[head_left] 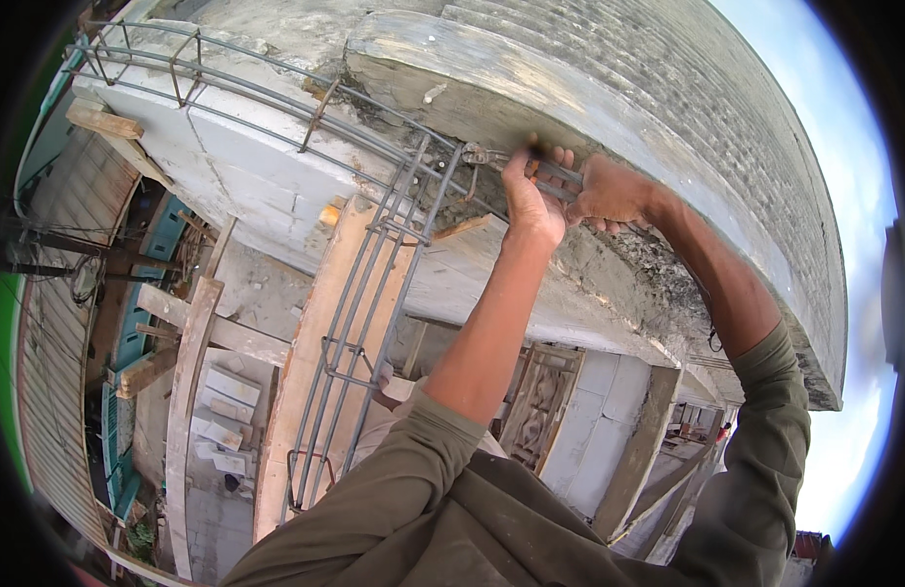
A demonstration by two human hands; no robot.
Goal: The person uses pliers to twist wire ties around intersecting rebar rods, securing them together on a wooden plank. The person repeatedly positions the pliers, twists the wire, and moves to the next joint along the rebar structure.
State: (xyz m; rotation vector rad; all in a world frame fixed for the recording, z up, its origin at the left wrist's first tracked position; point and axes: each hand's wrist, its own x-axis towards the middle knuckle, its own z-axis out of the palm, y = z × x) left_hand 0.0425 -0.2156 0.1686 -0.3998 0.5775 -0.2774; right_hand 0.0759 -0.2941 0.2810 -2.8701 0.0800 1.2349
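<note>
Left hand (535, 207) and right hand (614, 191) were both closed around a grey metal hand tool (560, 170), right nearer its rear end. The tool sat under the rough grey concrete ledge (530, 108), head at the upper end of the steel rebar cage (401, 298), which ran down over a pale wooden plank (310, 338).

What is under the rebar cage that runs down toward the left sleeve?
A wooden plank shows beneath the rebar cage. Whatever lies behind the left sleeve, at the lower end, cannot be seen.
</note>
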